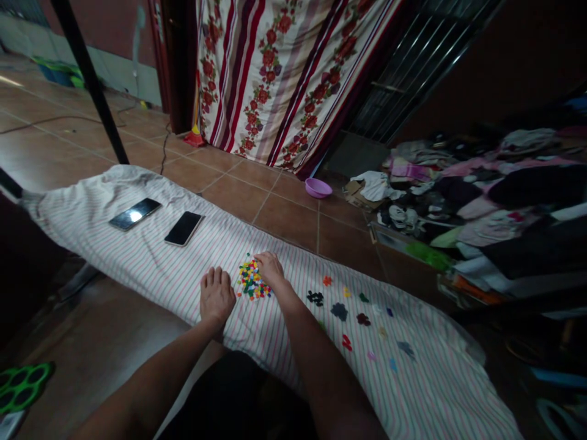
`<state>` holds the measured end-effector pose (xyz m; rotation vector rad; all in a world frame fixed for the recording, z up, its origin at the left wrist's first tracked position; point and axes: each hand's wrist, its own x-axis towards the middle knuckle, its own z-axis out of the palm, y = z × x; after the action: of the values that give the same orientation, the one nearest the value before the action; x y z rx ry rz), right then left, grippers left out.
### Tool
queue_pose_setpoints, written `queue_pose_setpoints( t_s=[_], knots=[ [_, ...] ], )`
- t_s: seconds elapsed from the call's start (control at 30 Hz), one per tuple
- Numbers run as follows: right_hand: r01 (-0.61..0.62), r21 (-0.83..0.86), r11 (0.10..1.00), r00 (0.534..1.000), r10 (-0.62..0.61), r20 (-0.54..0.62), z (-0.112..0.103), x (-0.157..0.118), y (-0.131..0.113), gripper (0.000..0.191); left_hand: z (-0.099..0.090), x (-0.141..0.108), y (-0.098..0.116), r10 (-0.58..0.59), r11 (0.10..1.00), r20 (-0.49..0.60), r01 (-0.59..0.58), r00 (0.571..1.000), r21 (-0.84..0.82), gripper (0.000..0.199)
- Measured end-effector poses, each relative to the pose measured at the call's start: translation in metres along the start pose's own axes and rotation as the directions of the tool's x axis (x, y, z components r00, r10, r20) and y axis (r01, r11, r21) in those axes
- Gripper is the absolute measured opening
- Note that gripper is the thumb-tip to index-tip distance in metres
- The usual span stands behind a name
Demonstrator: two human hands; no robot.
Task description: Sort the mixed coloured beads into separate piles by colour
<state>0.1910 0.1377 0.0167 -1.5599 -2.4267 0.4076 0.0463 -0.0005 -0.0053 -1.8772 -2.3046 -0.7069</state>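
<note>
Pile of small coloured pieces (252, 280) lies near the middle of the frame, on a striped surface (114, 247). The right hand (269, 270) rests its fingertips on the upper edge of this pile, and it cannot be told if it holds a piece. The left hand (217, 297) lies open and flat just beside the pile. Bigger coloured shapes (339, 311) are spaced out on the same surface, to the right. At the left lie a tablet (135, 214) and a phone (184, 228). A purple bowl (318, 187) stands on the tile floor (293, 220) at upper middle, near a heap of clothes (481, 208); its inside is hard to see.
</note>
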Motion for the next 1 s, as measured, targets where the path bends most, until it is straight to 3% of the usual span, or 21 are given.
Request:
queue_pose_setpoints(
  t_s=[0.3, 0.43, 0.57, 0.77, 0.9, 1.0],
  knots=[
    [0.013, 0.043, 0.999, 0.997, -0.010, -0.071, -0.001, -0.002, -0.009, 0.020, -0.001, 0.001, 0.002, -0.002, 0.999, -0.007, 0.002, 1.000, 0.050, 0.029],
    [0.047, 0.132, 0.990, 0.986, -0.025, -0.165, -0.001, -0.007, -0.010, 0.017, 0.000, 0.000, 0.001, 0.000, 0.998, 0.001, 0.000, 1.000, 0.056, 0.029],
    [0.021, 0.300, 0.954, 0.963, 0.062, -0.263, 0.001, -0.015, -0.008, 0.014, 0.000, 0.000, 0.000, 0.000, 0.998, 0.004, 0.000, 1.000, 0.057, 0.028],
    [-0.066, 0.571, 0.818, 0.926, 0.264, -0.272, 0.004, -0.039, -0.001, 0.014, -0.004, 0.000, 0.002, -0.007, 0.998, 0.027, 0.006, 1.000, 0.055, 0.027],
    [-0.087, 0.636, 0.766, 0.916, 0.312, -0.251, 0.000, -0.061, 0.006, 0.015, -0.005, -0.001, 0.001, 0.006, 0.997, 0.014, -0.007, 1.000, 0.079, 0.028],
    [-0.078, 0.599, 0.797, 0.894, 0.321, -0.311, -0.007, -0.078, 0.011, 0.015, -0.004, -0.002, 0.000, 0.028, 0.996, 0.012, -0.029, 1.000, 0.084, 0.027]
  ],
)
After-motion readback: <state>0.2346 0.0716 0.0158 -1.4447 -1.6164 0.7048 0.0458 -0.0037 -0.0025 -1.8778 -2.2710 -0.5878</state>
